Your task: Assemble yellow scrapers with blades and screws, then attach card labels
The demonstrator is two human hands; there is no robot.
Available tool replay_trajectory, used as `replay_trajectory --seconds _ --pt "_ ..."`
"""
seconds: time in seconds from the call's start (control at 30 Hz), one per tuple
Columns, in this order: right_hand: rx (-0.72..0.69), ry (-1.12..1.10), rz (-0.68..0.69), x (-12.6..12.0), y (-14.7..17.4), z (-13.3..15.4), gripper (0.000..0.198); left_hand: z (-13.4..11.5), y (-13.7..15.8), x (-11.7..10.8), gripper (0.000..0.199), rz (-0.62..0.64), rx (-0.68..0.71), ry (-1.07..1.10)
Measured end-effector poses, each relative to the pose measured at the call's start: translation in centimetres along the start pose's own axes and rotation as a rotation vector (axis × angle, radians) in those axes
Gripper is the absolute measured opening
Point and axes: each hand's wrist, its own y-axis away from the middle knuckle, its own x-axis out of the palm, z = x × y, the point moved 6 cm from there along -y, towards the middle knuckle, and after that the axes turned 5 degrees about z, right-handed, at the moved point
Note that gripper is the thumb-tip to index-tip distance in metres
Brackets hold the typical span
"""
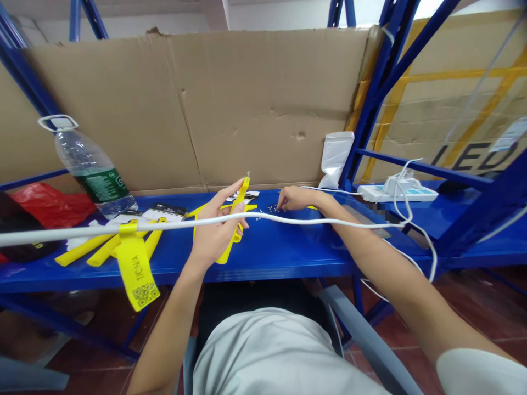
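My left hand (217,226) is closed around a yellow plastic piece (244,193), held upright above the table. A small metal tip sticks up from its top end. Below that hand, more yellow plastic pieces (224,255) show, partly hidden by my fingers and the white cable. My right hand (293,198) reaches down to the blue table among tiny metal pieces (269,208) that look like screws. Its fingertips are pinched together, and whatever lies between them is too small to make out.
A white cable (288,219) with a yellow tag (138,269) crosses in front of my view. Left on the blue table (280,255) are yellow handles (99,257), a water bottle (96,170) and a red bag (51,203). A power strip (370,193) and white pouch (336,156) sit right. Cardboard (263,109) stands behind.
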Motion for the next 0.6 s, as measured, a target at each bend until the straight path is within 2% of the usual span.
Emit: replay_trajectory --seconds 0.13,0.37,0.47,0.6 --pt "0.021 -0.004 -0.003 0.0 0.2 -0.2 0.031 0.0 -0.2 0.2 0.054 0.014 -0.028 0.076" --pt "0.005 -0.030 0.034 0.3 -0.1 0.1 0.026 1.0 -0.7 0.8 0.052 0.073 -0.209 0.560" --pt "0.026 -0.026 0.025 0.1 0.1 -0.2 0.031 0.8 -0.8 1.2 0.047 0.076 -0.242 0.763" --pt "0.041 -0.016 0.029 -0.2 0.3 -0.3 0.030 0.3 -0.7 2.0 0.037 0.048 -0.288 0.847"
